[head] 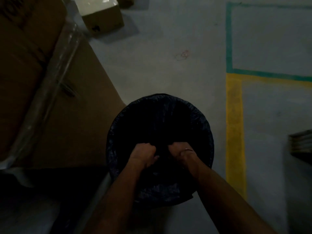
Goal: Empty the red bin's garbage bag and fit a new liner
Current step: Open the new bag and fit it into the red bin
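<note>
A round bin stands on the floor below me, fully wrapped by a black garbage bag folded over its rim, so the bin's own colour is hidden. Both my hands reach down inside the opening. My left hand has its fingers curled into the dark plastic. My right hand, with a ring on one finger, is curled the same way a little to the right. The bag's inside is too dark to show any contents.
Large cardboard boxes wrapped in clear film press against the bin's left side. A small carton lies on the floor at the top. Green and yellow floor lines run to the right; a stack of something sits at the right edge.
</note>
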Tool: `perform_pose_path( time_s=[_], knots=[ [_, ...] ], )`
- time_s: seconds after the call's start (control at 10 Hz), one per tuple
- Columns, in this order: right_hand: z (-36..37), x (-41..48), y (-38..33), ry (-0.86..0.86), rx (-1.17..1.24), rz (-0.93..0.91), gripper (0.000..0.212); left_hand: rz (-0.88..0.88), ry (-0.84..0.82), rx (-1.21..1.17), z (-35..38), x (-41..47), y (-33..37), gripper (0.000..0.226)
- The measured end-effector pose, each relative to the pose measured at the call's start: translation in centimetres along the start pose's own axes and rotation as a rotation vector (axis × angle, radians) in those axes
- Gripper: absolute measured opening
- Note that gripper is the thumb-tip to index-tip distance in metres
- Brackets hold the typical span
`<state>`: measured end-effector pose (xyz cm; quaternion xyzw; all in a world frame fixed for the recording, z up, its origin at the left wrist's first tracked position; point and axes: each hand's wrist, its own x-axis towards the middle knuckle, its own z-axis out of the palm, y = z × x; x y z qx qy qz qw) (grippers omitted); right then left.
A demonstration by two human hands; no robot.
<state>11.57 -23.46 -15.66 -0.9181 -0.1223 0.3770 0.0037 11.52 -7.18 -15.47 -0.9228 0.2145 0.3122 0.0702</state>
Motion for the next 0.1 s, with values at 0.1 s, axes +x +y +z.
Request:
perform_pose_path(
  time_s=[0.1],
  knots=[
    [-4.82,-3.13,0.00,0.456,0.074,-0.033,0.032,0.055,0.464,-0.019,-3.96,-3.06,-0.07,0.032]
  ],
)
